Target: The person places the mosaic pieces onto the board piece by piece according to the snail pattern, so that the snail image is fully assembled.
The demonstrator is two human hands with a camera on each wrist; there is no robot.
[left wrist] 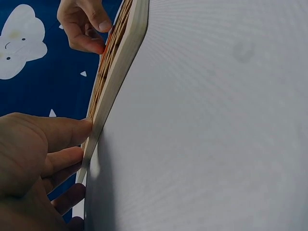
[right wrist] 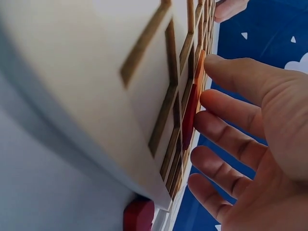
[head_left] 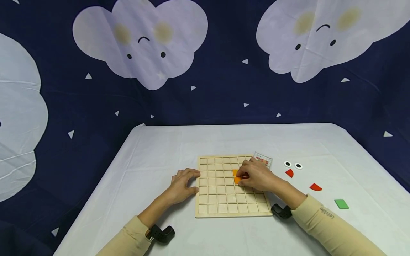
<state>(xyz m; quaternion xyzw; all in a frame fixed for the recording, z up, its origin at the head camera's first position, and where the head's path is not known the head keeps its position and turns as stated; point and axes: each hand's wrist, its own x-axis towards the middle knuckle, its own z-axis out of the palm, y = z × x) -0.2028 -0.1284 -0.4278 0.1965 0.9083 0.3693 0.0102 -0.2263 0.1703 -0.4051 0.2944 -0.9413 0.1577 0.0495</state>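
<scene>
A pale wooden grid board lies flat on the white table. My left hand rests at its left edge, thumb and fingers spread along the rim, as the left wrist view also shows. Over the right part of the board is my right hand, its fingertips down at orange pieces set in the grid. In the right wrist view the thumb touches an orange piece, and the extended fingers are beside a dark red piece. The palm partly hides these pieces in the head view.
A printed picture card lies by the board's far right corner. To the right are two round eye pieces, a red piece, another red piece and a green square. A dark cloud-patterned cloth hangs behind the table.
</scene>
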